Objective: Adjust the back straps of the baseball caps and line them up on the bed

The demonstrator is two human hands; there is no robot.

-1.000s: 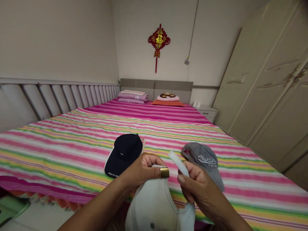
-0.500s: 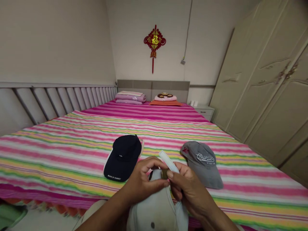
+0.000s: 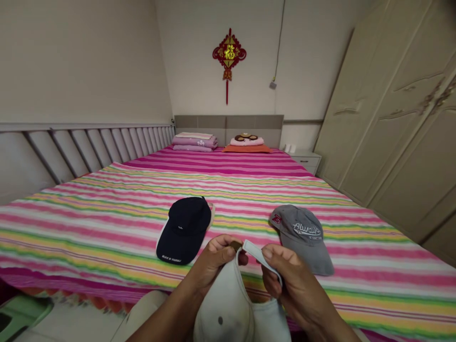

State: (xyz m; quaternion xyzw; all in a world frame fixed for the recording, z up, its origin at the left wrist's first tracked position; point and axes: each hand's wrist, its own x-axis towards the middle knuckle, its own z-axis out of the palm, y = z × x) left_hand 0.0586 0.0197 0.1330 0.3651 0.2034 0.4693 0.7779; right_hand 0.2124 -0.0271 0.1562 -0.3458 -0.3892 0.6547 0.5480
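Note:
A pale grey-white cap [image 3: 224,301] is held low in front of me, its back opening toward the bed. My left hand [image 3: 217,259] pinches the cap's rear edge beside a small brownish buckle [image 3: 235,245]. The cap's adjusting strap [image 3: 261,259] is pinched by my right hand [image 3: 288,270], its free end pointing at the buckle and apart from it. Beyond my left hand lies a navy cap [image 3: 187,228] with a white edge and lettering on its brim. A grey cap [image 3: 302,235] marked "Always" rests beyond my right hand.
The caps lie on a bed with a striped cover [image 3: 107,213]. Folded bedding [image 3: 194,142] sits at the headboard [image 3: 254,129]. A metal railing [image 3: 81,142] runs along the left, a wardrobe [image 3: 388,133] stands right, and a green stool [image 3: 24,311] is at lower left.
My hands have moved apart. The strap, earlier crossing the buckle, is now clear of it and held in my right hand. The view has shifted slightly.

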